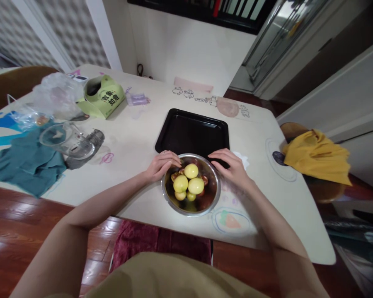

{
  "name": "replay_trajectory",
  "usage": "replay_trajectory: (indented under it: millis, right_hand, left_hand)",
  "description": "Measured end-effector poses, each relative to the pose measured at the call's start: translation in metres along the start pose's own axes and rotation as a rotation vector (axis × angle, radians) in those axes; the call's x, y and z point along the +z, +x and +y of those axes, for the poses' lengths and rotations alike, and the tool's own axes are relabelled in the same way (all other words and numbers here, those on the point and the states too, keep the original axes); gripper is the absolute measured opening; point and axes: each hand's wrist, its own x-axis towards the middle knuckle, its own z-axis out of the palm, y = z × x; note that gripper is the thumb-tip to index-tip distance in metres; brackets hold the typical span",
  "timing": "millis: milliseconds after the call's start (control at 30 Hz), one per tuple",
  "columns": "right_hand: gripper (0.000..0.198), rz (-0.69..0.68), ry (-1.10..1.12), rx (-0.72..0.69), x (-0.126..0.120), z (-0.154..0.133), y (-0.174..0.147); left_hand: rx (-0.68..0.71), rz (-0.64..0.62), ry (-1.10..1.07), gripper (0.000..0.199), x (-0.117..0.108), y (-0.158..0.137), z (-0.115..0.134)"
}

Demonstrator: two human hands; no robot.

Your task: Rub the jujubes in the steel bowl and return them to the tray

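A shiny metal bowl (166, 196) stands near the table's front edge. Inside it lie several smooth yellow round fruits (196, 186), some smaller and greener, with reddish-brown pieces beside them whose kind I cannot make out. My left hand (163, 164) rests at the bowl's upper left rim, its fingers stretched over the edge. At the upper right rim is my right hand (231, 166), thumb and fingers apart and nothing between them. Just behind the bowl lies a black rectangular baking tray (194, 130), its near edge partly hidden by bowl and hands.
On the table's left are a teal cloth (27, 159), a clear pitcher (68, 140), a green paper box (107, 97), plastic bags (57, 93) and a small purple packet (138, 99). A yellow cloth (317, 157) hangs over a chair at right. Drawings mark the white tabletop (136, 136).
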Motion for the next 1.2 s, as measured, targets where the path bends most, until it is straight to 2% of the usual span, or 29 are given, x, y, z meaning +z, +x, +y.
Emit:
replay_trajectory:
  millis: [133, 267, 500, 1200]
  right_hand:
    - [0.027, 0.164, -0.015, 0.073, 0.029, 0.035, -0.007]
    - [0.031, 0.176, -0.065, 0.068, 0.041, 0.049, -0.015]
    - [0.036, 0.106, -0.160, 0.040, 0.044, 0.051, -0.018]
    - [0.036, 0.111, -0.256, -0.019, 0.047, 0.056, -0.019]
  left_hand:
    - [-0.090, 0.087, -0.030, 0.053, 0.003, 0.000, 0.001]
    - [-0.154, 0.155, -0.080, 0.055, 0.005, 0.000, 0.001]
    - [-0.142, 0.129, -0.078, 0.053, 0.007, -0.002, -0.001]
    - [-0.183, 0.095, -0.028, 0.056, 0.004, 0.001, 0.003]
